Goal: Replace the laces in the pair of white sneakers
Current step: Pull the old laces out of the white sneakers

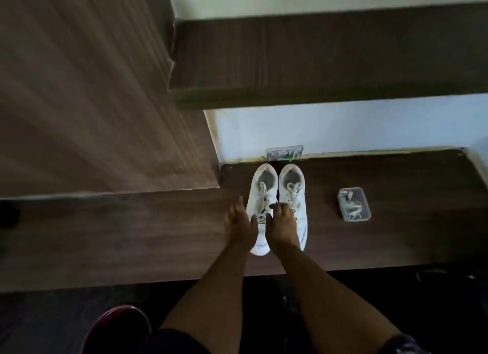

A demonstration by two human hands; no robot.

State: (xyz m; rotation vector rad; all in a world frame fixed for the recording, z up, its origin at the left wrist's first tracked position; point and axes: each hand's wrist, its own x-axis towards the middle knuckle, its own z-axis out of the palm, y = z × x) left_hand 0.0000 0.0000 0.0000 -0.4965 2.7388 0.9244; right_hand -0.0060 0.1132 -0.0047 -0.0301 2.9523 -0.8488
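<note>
Both hands reach down to the pair of white sneakers on the dark wooden table. The left hand rests on the left sneaker, fingers loose. The right hand covers the right sneaker; I cannot tell its grip. The old laces look untouched, so untying probably comes next. Farther right sits a small clear plastic box with laces inside.

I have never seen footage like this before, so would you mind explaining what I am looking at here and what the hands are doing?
There is no machine: a person wears a camera on the head, looking down at their own bare arms. On a dark wooden surface stands a pair of white sneakers, side by side, both laced. The left hand rests on the left sneaker with relaxed fingers; the right hand lies over the right sneaker. Neither hand plainly grips anything. To the right, apart from the shoes, sits a small clear container that seems to hold white laces.
</note>
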